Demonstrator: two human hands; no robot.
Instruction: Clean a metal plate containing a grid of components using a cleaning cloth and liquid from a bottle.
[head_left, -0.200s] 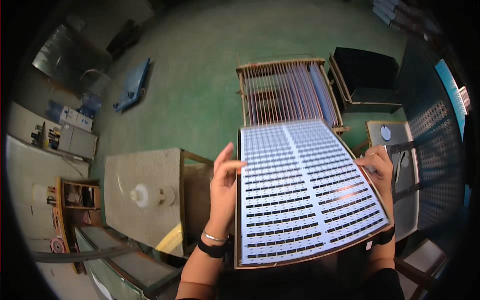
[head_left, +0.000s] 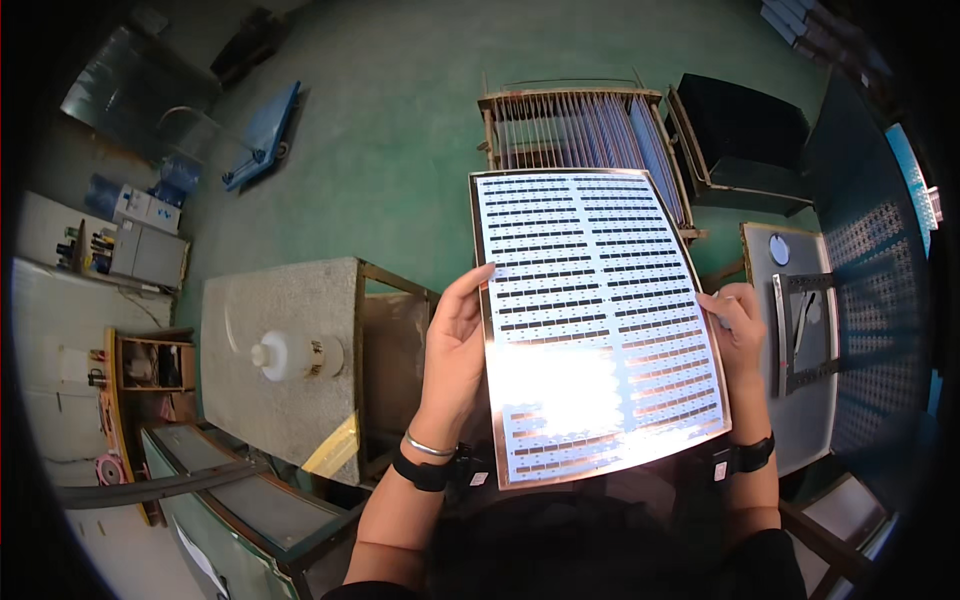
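In front of my body I hold up a thin white circuit board panel (head_left: 605, 262) with copper-coloured edges and rows of small dark rectangles. My left hand (head_left: 455, 345) pinches its left edge, thumb side on the front and the other fingers partly hidden behind. On the opposite edge, my right hand (head_left: 738, 330) grips between thumb and curled fingers. Bright glare covers the panel's lower middle. Beyond its top edge stands a slotted rack (head_left: 565, 93) with several similar panels upright in it, partly hidden by the held one.
A white bottle (head_left: 290, 356) lies on a grey-topped table (head_left: 235, 300) at my left. Right of the rack is a black box-shaped container (head_left: 740, 125). A bench (head_left: 800, 440) at my right carries a dark metal frame (head_left: 783, 350). A blue trolley (head_left: 265, 135) stands far left.
The panel has swung to a different tilt, its top edge rising in view, and glare now spreads over its lower part. My left fingers, spread earlier, have closed on its edge.
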